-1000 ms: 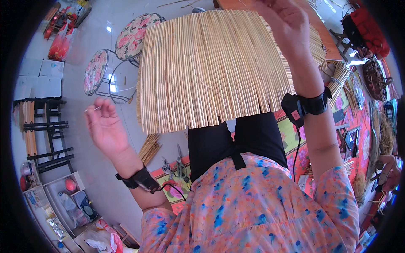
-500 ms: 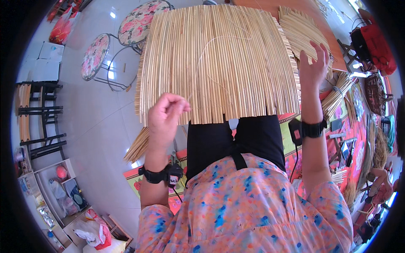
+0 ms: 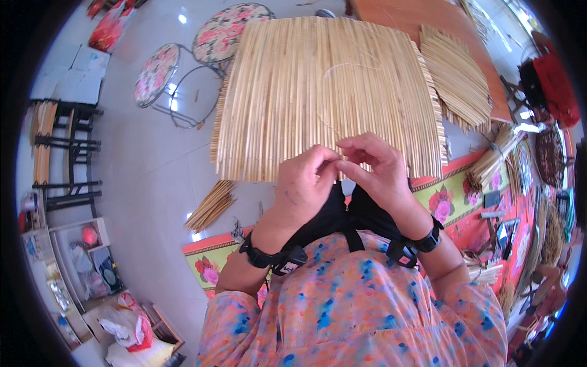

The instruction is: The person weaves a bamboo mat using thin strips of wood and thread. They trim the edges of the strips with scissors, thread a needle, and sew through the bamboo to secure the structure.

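A broad mat of straw-coloured stalks (image 3: 330,79), laid side by side, spreads before me with its near edge over my lap. A thin pale thread (image 3: 351,64) curls across its top and runs down towards my hands. Close to that near edge, my left hand (image 3: 304,183) is closed, thumb and forefinger pinching the thread. My right hand (image 3: 380,171) meets it there, its curled thumb and forefinger at the left fingertips. The bit of thread between the fingertips is too fine to make out clearly.
A second stack of stalks (image 3: 455,76) lies on a brown table (image 3: 397,12) at the far right. Bundled stalks (image 3: 495,159) rest on the right, loose ones (image 3: 211,205) on the left. Flowered round stools (image 3: 158,73) stand at the far left, and a shelf unit (image 3: 79,257) is at left.
My right hand has come down from the mat's right side to join the left. My left hand has shifted right and slightly lower. The whole view has turned a little.
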{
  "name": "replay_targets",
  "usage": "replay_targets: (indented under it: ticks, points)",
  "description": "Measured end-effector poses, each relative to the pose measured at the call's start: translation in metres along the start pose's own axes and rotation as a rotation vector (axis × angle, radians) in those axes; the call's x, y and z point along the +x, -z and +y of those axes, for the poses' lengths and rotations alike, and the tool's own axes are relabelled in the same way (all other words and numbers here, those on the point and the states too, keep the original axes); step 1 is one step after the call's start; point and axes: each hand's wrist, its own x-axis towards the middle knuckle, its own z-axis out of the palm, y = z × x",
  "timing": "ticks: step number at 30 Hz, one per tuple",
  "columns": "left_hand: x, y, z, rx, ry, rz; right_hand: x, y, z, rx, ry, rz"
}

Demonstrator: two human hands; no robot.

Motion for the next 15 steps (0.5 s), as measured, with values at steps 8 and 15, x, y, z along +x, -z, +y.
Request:
replay_targets:
  ticks: [8,15]
  points:
    - [-0.010,-0.012,-0.004,0.030,0.064,0.016,-0.009,-0.001,0.000,-0.196,0.022,0.060]
    - [-0.019,-0.011,-0.014,-0.147,0.119,-0.084,-0.012,-0.003,0.013,-0.261,-0.112,0.054]
